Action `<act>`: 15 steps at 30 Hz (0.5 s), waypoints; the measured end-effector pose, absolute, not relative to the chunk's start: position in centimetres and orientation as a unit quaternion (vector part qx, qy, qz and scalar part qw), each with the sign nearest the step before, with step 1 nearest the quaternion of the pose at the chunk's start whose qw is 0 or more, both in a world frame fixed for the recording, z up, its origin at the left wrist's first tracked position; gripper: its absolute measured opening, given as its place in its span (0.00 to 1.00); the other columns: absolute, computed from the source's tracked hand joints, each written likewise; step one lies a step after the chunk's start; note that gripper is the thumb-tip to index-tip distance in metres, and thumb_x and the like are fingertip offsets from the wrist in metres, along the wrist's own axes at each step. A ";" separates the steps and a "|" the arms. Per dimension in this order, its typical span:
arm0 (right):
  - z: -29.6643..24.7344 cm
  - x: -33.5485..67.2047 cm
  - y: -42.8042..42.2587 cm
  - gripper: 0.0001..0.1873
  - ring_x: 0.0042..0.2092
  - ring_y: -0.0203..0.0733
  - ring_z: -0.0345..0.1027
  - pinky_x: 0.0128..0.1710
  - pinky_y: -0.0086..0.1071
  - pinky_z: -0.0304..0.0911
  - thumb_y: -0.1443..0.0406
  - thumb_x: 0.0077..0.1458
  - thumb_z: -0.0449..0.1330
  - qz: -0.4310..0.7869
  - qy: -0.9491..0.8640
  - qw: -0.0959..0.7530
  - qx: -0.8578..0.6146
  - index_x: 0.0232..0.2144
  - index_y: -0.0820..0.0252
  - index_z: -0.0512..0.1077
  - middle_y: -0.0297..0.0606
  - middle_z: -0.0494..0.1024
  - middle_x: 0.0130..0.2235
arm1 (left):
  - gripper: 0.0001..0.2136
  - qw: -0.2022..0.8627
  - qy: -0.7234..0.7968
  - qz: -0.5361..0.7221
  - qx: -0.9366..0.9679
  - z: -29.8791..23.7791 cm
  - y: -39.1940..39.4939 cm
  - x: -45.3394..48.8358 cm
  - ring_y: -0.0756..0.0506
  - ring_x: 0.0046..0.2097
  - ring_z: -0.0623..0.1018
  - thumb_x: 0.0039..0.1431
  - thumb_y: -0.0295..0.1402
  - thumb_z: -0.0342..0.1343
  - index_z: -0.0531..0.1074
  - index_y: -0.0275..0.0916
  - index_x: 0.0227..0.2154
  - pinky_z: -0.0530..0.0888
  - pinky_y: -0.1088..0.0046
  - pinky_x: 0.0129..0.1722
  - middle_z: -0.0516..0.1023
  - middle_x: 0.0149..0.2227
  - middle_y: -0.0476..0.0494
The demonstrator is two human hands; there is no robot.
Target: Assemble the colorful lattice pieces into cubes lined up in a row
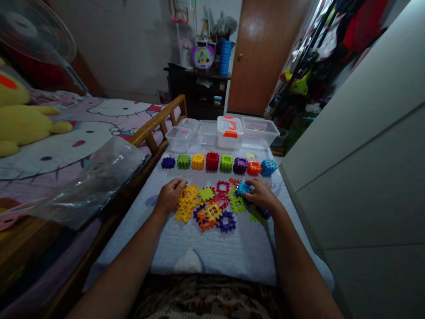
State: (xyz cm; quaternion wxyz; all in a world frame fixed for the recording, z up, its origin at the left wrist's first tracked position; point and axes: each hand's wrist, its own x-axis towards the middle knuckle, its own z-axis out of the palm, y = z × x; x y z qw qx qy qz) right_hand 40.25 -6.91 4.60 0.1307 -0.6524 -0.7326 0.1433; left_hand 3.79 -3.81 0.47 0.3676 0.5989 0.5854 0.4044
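Notched plastic building tiles lie in a loose pile on the cloth-covered table (247, 248). My left hand (170, 195) is closed at the pile's left edge, beside the yellow tiles (186, 204); whether anything is between its fingers is hidden. On the right, my right hand (263, 195) grips light blue tiles (243, 188) by their right side, over the pile. Between my hands lie a green tile (206, 193), a red tile (222, 186), an orange tile (207, 224), and a dark purple tile (227, 221). More green tiles (237, 204) sit below the blue ones.
Behind the pile runs a row of stacked tiles by colour, including a red stack (212, 162) and a blue stack (268, 167). Clear plastic bins (260, 130) and a lidded box (229, 133) stand farther back. A bed rail (156, 122) borders the left; a white cabinet (358, 146) the right.
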 end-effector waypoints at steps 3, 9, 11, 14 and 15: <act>4.4 39.5 -7.0 0.21 0.51 0.52 0.67 0.52 0.41 0.60 0.61 0.52 0.64 0.144 -0.734 0.097 -0.656 0.49 0.58 0.76 0.45 0.76 0.48 | 0.21 0.365 0.586 0.401 0.603 0.5 -3.9 3.7 0.43 0.37 0.78 0.57 0.53 0.52 0.77 0.39 0.34 0.73 0.70 0.37 0.80 0.32 0.45; 4.8 39.6 -6.7 0.22 0.51 0.51 0.67 0.50 0.40 0.60 0.60 0.51 0.64 0.137 -0.741 0.083 -0.652 0.49 0.57 0.76 0.44 0.75 0.49 | 0.20 0.349 0.589 0.393 0.615 0.5 -3.8 3.7 0.43 0.37 0.78 0.58 0.52 0.52 0.77 0.39 0.35 0.73 0.70 0.37 0.80 0.33 0.45; 4.7 39.6 -6.6 0.22 0.51 0.51 0.67 0.50 0.39 0.60 0.59 0.52 0.64 0.133 -0.743 0.082 -0.651 0.49 0.57 0.75 0.44 0.76 0.48 | 0.19 0.346 0.587 0.393 0.618 0.6 -3.8 3.8 0.43 0.37 0.78 0.58 0.51 0.52 0.77 0.40 0.35 0.73 0.70 0.37 0.80 0.33 0.45; 4.4 39.5 -6.6 0.22 0.50 0.50 0.67 0.50 0.39 0.59 0.59 0.51 0.65 0.126 -0.744 0.089 -0.650 0.49 0.57 0.75 0.43 0.76 0.48 | 0.19 0.350 0.589 0.395 0.613 0.9 -4.0 3.9 0.43 0.36 0.78 0.58 0.51 0.52 0.77 0.40 0.34 0.74 0.71 0.36 0.80 0.32 0.46; 4.4 39.5 -6.6 0.22 0.50 0.50 0.67 0.50 0.39 0.60 0.59 0.51 0.65 0.124 -0.744 0.089 -0.650 0.49 0.57 0.75 0.43 0.76 0.48 | 0.19 0.351 0.589 0.395 0.611 0.9 -4.0 3.9 0.43 0.36 0.78 0.57 0.51 0.52 0.77 0.40 0.34 0.74 0.71 0.36 0.80 0.32 0.46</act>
